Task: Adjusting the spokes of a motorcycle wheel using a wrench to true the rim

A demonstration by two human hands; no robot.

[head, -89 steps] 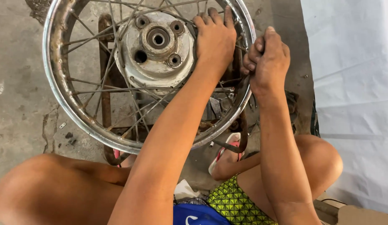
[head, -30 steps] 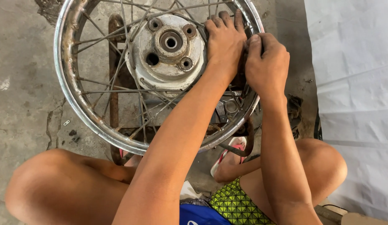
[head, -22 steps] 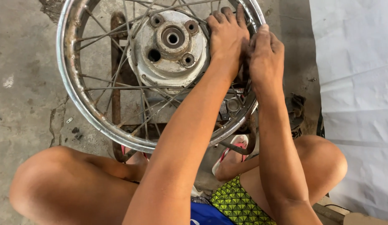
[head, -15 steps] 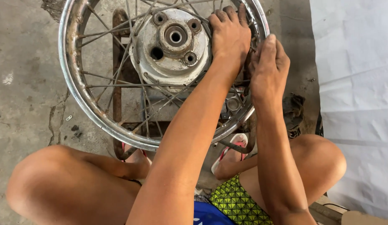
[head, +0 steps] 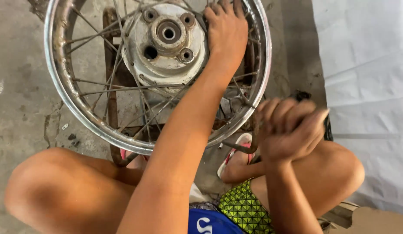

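While the spoked wheel [head: 80,117] is lying flat on its rusty stand [head: 109,78] over the concrete floor [head: 19,86], the left hand [head: 225,32] is pressing on the spokes beside the hub [head: 164,41] — keep it braced. The right hand [head: 288,130] is hovering clenched off the rim — its contents cannot be told through the blur.

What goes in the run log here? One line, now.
left hand: on spoked wheel, beside hub | right hand: off wheel, blurred, contents unclear | wheel: on rusty stand

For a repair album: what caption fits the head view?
Left hand on spoked wheel beside its hub; right hand raised off the rim.
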